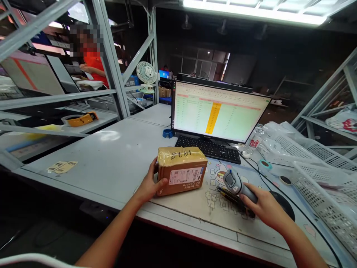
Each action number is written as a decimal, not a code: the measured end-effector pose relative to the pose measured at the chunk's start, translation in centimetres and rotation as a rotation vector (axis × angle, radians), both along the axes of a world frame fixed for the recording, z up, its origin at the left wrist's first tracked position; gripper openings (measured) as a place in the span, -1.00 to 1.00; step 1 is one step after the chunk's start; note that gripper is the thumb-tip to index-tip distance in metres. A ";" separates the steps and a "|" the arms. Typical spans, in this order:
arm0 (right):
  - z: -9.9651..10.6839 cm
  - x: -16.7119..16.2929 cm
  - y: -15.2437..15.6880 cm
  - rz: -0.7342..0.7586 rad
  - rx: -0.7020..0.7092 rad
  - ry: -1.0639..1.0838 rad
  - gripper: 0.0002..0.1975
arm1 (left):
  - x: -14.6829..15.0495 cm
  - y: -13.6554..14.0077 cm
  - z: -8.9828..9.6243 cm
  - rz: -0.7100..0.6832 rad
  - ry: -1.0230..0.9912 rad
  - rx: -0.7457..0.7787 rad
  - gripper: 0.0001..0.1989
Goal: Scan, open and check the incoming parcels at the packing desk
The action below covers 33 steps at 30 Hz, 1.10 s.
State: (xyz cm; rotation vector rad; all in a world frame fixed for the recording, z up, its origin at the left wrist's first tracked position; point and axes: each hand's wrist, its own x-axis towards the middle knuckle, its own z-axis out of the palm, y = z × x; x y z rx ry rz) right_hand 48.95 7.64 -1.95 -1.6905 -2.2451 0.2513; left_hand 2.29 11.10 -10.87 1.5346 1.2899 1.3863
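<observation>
A taped cardboard box with a white label and handwritten digits on top rests on the desk mat. My left hand grips its left end, thumb on the front face, the other fingers partly hidden behind. Around the handle of a grey barcode scanner my right hand is closed, over the mat to the right of the box. Dark pens or a similar slim bundle lie beneath the scanner. Behind the box stand a black keyboard and a monitor showing a spreadsheet.
White perforated baskets line the right side. Rolls of tape, a mouse and a cable lie on the desk. Metal rack posts and a small fan stand at left; a person in red is beyond.
</observation>
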 end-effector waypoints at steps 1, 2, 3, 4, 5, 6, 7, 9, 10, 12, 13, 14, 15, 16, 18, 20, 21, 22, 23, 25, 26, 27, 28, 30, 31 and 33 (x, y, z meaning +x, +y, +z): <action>-1.0 1.0 1.3 -0.075 -0.005 -0.026 -0.48 | -0.8 0.0 -0.3 -0.022 0.013 -0.024 0.33; -2.0 2.1 2.6 -0.151 -0.004 -0.055 -0.42 | -1.5 0.0 -0.6 -0.047 0.022 -0.049 0.35; -3.1 3.0 3.7 -0.221 0.002 -0.084 -0.37 | -2.0 -0.1 -1.0 -0.075 0.022 -0.070 0.36; -4.2 3.7 4.7 -0.279 0.008 -0.110 -0.33 | -2.3 -0.2 -1.3 -0.105 0.015 -0.089 0.37; -5.3 4.3 5.4 -0.325 0.014 -0.131 -0.30 | -2.5 -0.4 -1.6 -0.130 0.002 -0.105 0.37; -6.4 4.7 6.1 -0.358 0.020 -0.146 -0.29 | -2.5 -0.6 -1.9 -0.145 -0.010 -0.117 0.38; -7.5 5.0 6.6 -0.380 0.030 -0.156 -0.28 | -2.4 -0.7 -2.1 -0.150 -0.019 -0.125 0.37; -9.1 5.4 7.2 -0.395 0.046 -0.170 -0.28 | -2.2 -1.0 -2.5 -0.144 -0.031 -0.134 0.34; -9.6 5.5 7.5 -0.389 0.045 -0.176 -0.27 | -2.1 -1.0 -2.6 -0.139 -0.038 -0.138 0.32; -9.7 5.9 7.8 -0.372 0.032 -0.178 -0.24 | -1.9 -1.0 -2.6 -0.136 -0.056 -0.140 0.29; -9.2 6.1 7.9 -0.372 0.017 -0.173 -0.23 | -1.9 -1.0 -2.6 -0.137 -0.064 -0.142 0.28; -8.4 6.2 8.0 -0.381 0.007 -0.160 -0.22 | -1.9 -1.1 -2.5 -0.141 -0.066 -0.149 0.27; -7.4 6.1 8.1 -0.396 0.019 -0.137 -0.21 | -1.9 -1.1 -2.5 -0.140 -0.066 -0.161 0.27; -6.1 5.8 8.2 -0.408 0.053 -0.106 -0.23 | -1.9 -1.1 -2.4 -0.138 -0.061 -0.184 0.25; -3.4 4.3 8.8 -0.399 0.166 -0.028 -0.31 | -1.9 -1.4 -2.1 -0.129 -0.034 -0.255 0.21; -1.2 1.9 10.2 -0.359 0.231 0.027 -0.41 | -1.9 -1.6 -1.8 -0.127 0.000 -0.328 0.14; -0.5 0.5 11.1 -0.344 0.213 0.008 -0.43 | -1.9 -1.8 -1.7 -0.130 0.005 -0.354 0.11; -0.2 -0.8 12.2 -0.323 0.175 -0.029 -0.45 | -1.8 -1.9 -1.5 -0.137 0.001 -0.369 0.10; -0.1 -2.0 13.4 -0.311 0.145 -0.051 -0.46 | -1.7 -2.1 -1.3 -0.140 -0.011 -0.375 0.09; -0.7 -3.8 15.8 -0.290 0.083 -0.096 -0.48 | -1.4 -2.4 -1.1 -0.143 -0.046 -0.379 0.08; -1.2 -4.5 16.8 -0.284 0.058 -0.114 -0.48 | -1.3 -2.5 -1.1 -0.145 -0.059 -0.381 0.07; -1.8 -4.9 17.8 -0.282 0.035 -0.136 -0.47 | -1.2 -2.6 -1.1 -0.147 -0.067 -0.384 0.07; -2.4 -5.3 18.6 -0.286 0.015 -0.159 -0.45 | -1.1 -2.7 -1.2 -0.150 -0.073 -0.384 0.07; -3.3 -5.6 19.7 -0.303 -0.025 -0.203 -0.42 | -1.1 -2.8 -1.5 -0.146 -0.083 -0.373 0.09; -3.7 -5.6 20.2 -0.310 -0.045 -0.224 -0.42 | -1.1 -2.8 -1.7 -0.138 -0.090 -0.361 0.12; -4.2 -5.6 20.8 -0.316 -0.080 -0.259 -0.45 | -1.2 -2.8 -2.0 -0.130 -0.115 -0.331 0.22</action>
